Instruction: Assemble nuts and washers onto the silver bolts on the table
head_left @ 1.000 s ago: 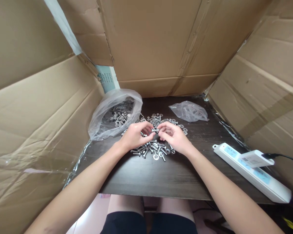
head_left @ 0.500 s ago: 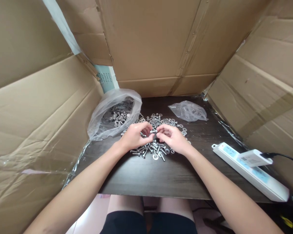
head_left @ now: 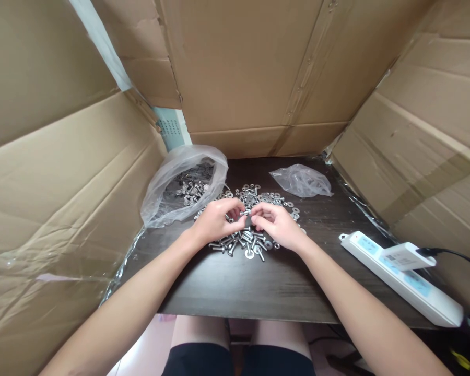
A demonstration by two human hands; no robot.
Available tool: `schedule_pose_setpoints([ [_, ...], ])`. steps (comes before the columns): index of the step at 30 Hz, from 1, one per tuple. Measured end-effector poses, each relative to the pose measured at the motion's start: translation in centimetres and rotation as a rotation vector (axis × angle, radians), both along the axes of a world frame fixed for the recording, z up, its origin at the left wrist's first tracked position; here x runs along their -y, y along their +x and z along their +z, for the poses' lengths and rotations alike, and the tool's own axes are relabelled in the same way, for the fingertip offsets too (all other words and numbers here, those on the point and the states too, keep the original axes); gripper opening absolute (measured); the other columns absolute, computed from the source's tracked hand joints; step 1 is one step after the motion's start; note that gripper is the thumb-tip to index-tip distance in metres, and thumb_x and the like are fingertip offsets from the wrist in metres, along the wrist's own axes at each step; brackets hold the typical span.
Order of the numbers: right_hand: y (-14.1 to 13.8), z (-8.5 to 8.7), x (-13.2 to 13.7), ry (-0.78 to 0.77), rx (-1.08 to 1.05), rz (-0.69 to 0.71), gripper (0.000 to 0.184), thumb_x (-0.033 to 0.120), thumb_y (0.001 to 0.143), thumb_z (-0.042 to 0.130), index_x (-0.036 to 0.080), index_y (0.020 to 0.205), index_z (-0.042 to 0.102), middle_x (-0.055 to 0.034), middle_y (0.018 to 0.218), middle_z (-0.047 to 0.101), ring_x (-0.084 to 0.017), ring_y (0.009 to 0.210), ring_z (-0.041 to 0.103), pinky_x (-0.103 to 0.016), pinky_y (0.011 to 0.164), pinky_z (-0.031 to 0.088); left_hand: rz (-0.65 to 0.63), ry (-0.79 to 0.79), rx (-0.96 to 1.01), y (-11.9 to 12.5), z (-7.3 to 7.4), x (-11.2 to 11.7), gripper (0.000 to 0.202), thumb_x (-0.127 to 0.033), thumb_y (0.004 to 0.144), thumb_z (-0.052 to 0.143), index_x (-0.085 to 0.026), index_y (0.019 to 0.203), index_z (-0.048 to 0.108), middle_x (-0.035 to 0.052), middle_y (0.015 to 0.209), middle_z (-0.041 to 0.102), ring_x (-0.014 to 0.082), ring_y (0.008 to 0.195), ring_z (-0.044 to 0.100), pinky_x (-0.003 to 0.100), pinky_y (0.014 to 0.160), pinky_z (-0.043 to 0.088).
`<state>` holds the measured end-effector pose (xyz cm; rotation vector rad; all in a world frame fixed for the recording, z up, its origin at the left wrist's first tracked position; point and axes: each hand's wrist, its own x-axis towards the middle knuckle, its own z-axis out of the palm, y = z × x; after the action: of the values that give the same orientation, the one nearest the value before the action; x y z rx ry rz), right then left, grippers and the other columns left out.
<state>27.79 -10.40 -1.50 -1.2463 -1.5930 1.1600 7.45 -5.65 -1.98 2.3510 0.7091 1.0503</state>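
My left hand [head_left: 216, 221] and my right hand [head_left: 276, 223] meet fingertip to fingertip over a pile of loose metal bolts [head_left: 243, 243] on a dark wooden table [head_left: 258, 284]. Both pinch one small bolt [head_left: 245, 213] between them, the left at its head end, the right at its tip. Several washers and nuts [head_left: 264, 197] lie scattered just beyond the hands. A clear plastic bag [head_left: 180, 177] with more bolts inside lies open at the left, close to my left hand.
A smaller crumpled plastic bag [head_left: 302, 180] lies at the back right. A white power strip [head_left: 399, 277] with a plugged adapter sits along the right edge. Cardboard walls [head_left: 62, 172] enclose the table on the left, back and right. My knees show below the front edge.
The hands have stayed over the pile, with the fingers shifting slightly around the small bolt. The view has tilted a little.
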Motion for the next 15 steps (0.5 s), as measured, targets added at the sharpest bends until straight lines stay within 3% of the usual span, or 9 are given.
schedule_pose_setpoints([
  [15,0.20,-0.52,-0.17,0.025,0.019,-0.016,0.022,0.036,0.080,0.065,0.017,0.091,0.061,-0.0024,0.077,0.061,-0.016,0.067,0.060,-0.033,0.068,0.052,-0.031,0.011,-0.009,0.05,-0.05,0.03,0.008,-0.018,0.084,0.066,-0.015,0.092,0.065,-0.0006,0.077,0.064,0.0093,0.068,0.061,0.020,0.067,0.049],
])
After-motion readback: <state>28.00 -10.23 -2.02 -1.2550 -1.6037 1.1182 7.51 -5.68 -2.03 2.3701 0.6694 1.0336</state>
